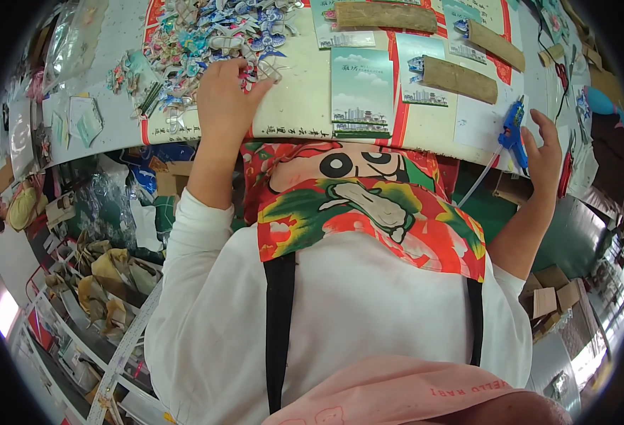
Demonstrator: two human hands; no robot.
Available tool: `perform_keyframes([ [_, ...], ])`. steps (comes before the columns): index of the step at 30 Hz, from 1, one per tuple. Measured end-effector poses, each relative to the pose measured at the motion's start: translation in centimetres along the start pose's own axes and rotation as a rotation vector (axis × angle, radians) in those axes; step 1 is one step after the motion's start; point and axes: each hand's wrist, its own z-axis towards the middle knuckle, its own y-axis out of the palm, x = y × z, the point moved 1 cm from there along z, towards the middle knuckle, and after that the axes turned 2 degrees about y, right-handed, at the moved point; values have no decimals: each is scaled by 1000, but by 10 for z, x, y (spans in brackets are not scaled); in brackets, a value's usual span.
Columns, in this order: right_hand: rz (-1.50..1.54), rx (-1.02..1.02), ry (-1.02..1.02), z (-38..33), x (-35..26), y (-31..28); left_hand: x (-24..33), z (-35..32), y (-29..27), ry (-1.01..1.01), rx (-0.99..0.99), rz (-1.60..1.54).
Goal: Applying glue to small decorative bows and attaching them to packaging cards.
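Observation:
At the near edge of a heaped pile of small colourful cutouts (212, 35), my left hand (228, 103) reaches down with thumb and forefinger apart. A blue-and-white cutout with a clear piece on it (269, 65) lies by the thumb; whether they touch is hard to tell. My right hand (547, 152), its fingers spread, is beside a blue glue gun (514, 134) lying on the table. A whitish stick or cord (478, 180) trails from the gun over the table edge. Between my hands sits a stack of pale green printed cards (361, 88).
Flat brown strips (461, 79) lie across several more cards at the back right. Paper scraps (85, 120) and clear plastic (71, 42) are on the left of the table. A blue fish-shaped thing (604, 103) is far right. Shelving with bags (113, 273) stands lower left.

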Motion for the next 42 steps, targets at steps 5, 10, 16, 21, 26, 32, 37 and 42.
perform_keyframes([
  [5, -42, 9, 108, -20, 17, 6, -1, 10, -5, -27, 7, -39],
  [10, -259, -19, 143, -27, 28, 14, 1, 23, 0, -101, 4, 49],
  [16, -341, -133, 211, -30, 17, 23, -16, 14, -18, -247, -101, -85],
  [21, -347, -149, 277, -30, 13, 29, -29, 5, -43, -379, 29, -270],
  [26, -278, -14, 253, -30, 40, 47, -16, 9, -65, -516, 89, -684],
  [32, -347, 159, 154, -35, 58, 40, 42, 11, -37, -581, -155, -1351],
  [37, -213, 220, 192, -32, 67, 36, 72, -15, -14, -521, -489, -993],
  [42, -76, 397, 253, -30, 55, 20, 22, -50, 20, -334, -438, -848],
])
